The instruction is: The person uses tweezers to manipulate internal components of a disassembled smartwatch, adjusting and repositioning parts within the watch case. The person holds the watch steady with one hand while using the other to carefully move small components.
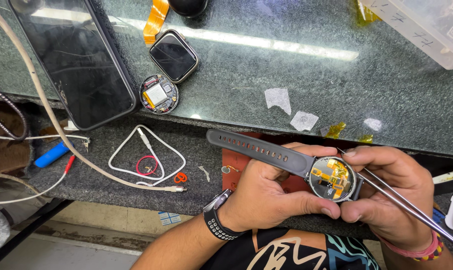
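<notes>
Head view: the left hand (266, 192) has its grip closed on an opened round smartwatch (332, 178), held just above the table (296, 75) edge, its strap (259, 148) extending leftward. The right hand (394, 192) pinches the watch rim and grasps metal tweezers (411, 205). On the table lie a square watch (174, 55), a round module (159, 94) and a phone (76, 55).

Opened round smartwatch (331, 178), orange flex inside, black strap (259, 148) attached.
</notes>
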